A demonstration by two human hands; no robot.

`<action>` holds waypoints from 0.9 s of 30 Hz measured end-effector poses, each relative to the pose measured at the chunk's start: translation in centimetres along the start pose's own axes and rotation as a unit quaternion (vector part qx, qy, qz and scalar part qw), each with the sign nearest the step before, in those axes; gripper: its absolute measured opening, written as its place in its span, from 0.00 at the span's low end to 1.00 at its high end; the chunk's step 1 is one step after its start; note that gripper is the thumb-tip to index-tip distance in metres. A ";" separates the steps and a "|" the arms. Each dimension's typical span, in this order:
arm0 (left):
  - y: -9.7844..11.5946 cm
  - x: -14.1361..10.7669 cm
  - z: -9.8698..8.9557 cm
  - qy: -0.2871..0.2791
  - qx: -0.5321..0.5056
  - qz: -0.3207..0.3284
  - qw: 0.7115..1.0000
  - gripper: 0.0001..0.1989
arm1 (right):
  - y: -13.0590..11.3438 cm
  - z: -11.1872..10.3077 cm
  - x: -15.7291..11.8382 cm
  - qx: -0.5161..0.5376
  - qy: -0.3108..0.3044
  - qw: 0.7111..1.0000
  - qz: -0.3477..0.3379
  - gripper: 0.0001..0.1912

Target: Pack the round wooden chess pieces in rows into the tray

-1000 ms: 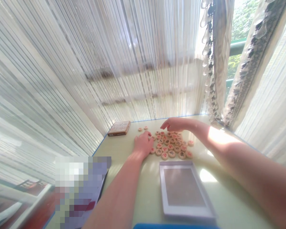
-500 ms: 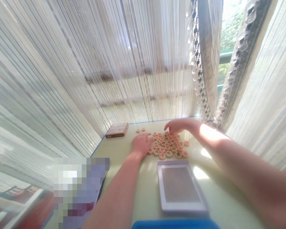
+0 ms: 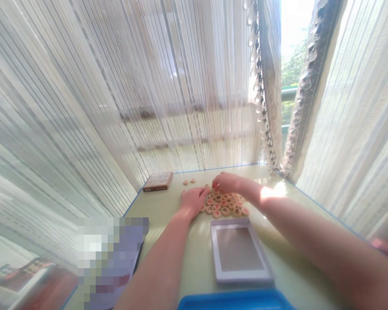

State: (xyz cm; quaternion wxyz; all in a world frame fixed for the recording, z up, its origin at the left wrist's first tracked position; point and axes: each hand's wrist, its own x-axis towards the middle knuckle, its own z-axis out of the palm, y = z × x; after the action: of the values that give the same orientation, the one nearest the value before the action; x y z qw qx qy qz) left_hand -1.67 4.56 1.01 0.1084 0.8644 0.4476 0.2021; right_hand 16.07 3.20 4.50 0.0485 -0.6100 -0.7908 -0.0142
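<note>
Round wooden Chinese chess pieces (image 3: 224, 203), marked with red or black characters, lie face up in a tight cluster on the pale table. At the cluster's left edge my left hand (image 3: 193, 200) rests palm down, its fingers stretched out against the nearest pieces. My right hand (image 3: 226, 182) reaches over the far side with bent fingers closed at a piece (image 3: 216, 190); the fingertips partly cover it. Two loose pieces (image 3: 189, 181) lie apart, beyond my left hand. Directly in front of the cluster stands a shallow white tray (image 3: 214, 252) with a grey inside.
A flat patterned box (image 3: 158, 181) sits at the table's far left corner. Close to me is the edge of a blue plastic object (image 3: 236, 300). A pixelated patch hides part of the left side. String curtains (image 3: 181, 86) hang right behind the table (image 3: 168, 224).
My right hand has moved left and lower over the far pieces, closer to my left hand. My left hand stays at the cluster's left edge. The view has shifted slightly.
</note>
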 end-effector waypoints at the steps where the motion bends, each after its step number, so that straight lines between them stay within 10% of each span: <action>1: -0.1 0.0 0.1 0.000 -0.004 -0.003 1.000 0.24 | 0.2 0.0 -0.1 0.000 -0.006 1.000 0.008 0.17; 11: 0.2 0.1 -0.4 0.052 0.053 0.070 0.995 0.25 | 0.9 0.0 -6.4 0.025 0.105 0.993 0.045 0.22; 16: 0.1 0.1 -0.1 -0.031 0.012 0.111 0.993 0.23 | 2.1 2.2 -10.1 0.092 0.211 0.972 0.054 0.19; 21: -0.4 0.2 0.3 -0.027 -0.075 0.025 0.996 0.25 | 3.4 3.4 -11.0 0.172 0.202 0.963 0.043 0.21; 27: 1.0 -0.2 -0.6 -0.054 -0.031 0.151 0.986 0.23 | 2.1 3.4 -10.5 0.167 0.179 0.969 -0.032 0.17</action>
State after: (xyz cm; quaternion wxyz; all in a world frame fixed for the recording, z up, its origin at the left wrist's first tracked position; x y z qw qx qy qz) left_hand -1.34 3.82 1.85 0.1276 0.9280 0.2985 0.1827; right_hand 20.57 -6.11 0.04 0.2898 -0.5551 -0.7797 0.0072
